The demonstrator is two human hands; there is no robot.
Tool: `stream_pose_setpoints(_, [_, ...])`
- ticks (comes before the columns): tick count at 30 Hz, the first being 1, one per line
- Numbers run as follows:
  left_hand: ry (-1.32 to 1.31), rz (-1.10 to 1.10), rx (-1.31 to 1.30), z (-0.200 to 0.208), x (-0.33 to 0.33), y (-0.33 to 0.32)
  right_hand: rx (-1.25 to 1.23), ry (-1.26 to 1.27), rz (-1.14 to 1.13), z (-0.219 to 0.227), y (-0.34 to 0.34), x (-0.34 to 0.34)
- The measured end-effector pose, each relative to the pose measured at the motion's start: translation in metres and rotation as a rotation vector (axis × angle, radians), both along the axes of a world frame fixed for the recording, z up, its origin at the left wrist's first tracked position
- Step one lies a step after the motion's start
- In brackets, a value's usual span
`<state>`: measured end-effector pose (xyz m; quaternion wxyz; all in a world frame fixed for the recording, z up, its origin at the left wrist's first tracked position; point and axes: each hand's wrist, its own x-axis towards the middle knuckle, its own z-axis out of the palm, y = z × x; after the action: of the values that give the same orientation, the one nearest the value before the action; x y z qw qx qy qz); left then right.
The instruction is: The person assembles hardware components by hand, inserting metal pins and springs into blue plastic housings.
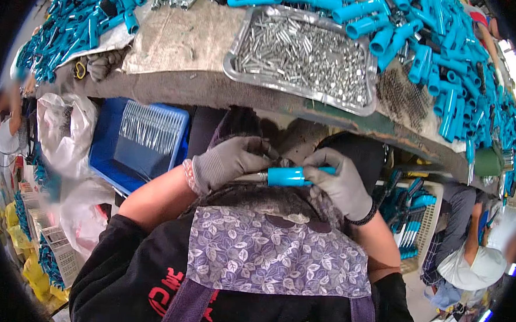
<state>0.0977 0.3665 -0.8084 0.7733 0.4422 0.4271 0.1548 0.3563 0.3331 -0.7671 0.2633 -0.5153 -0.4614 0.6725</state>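
Above my lap, a teal plastic tube (286,176) lies sideways, with a grey metal rod (252,177) sticking out of its left end. My right hand (341,186), in a grey glove, grips the tube's right end between thumb and fingers. The gloved left hand (230,162) is closed just left of the tube, beside the rod. Its fingertips are pinched near a small dark piece (282,162), and I cannot make out what they hold. Beyond both hands, on the bench edge, stands a metal tray (232,72) full of small silvery pins.
Teal tubular parts are heaped on the bench at left (93,30) and right (449,72). A blue bin (103,164) with metal rods sits left of my knees. At right stands a cream crate (433,220) of teal-handled parts; another person (471,265) sits beyond it.
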Motion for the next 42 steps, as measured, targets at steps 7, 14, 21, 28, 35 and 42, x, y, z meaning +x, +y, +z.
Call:
stream_pose_setpoints(7, [0.026,0.013,0.091,0.014,0.0,-0.02,0.044,0.014,0.026,-0.011,-0.015,0.001])
stream_pose_setpoints(14, [0.128,-0.004,0.219,0.019,-0.009,-0.032,0.004,-0.002,0.001,-0.019,-0.023,-0.011])
stream_pose_setpoints(21, [0.049,0.082,-0.016,0.035,-0.015,-0.031,0.148,0.037,-0.082,-0.026,-0.036,-0.024])
stream_pose_setpoints(28, [0.111,0.041,0.198,0.03,-0.018,-0.035,0.014,0.003,-0.047,-0.026,-0.029,-0.028])
stream_pose_setpoints(35, [0.265,-0.171,0.596,0.012,-0.026,-0.042,0.038,0.007,-0.049,-0.027,-0.026,-0.031])
stream_pose_setpoints(42, [0.241,-0.036,0.691,0.002,-0.019,-0.045,0.087,-0.03,-0.063,-0.024,-0.027,-0.047])
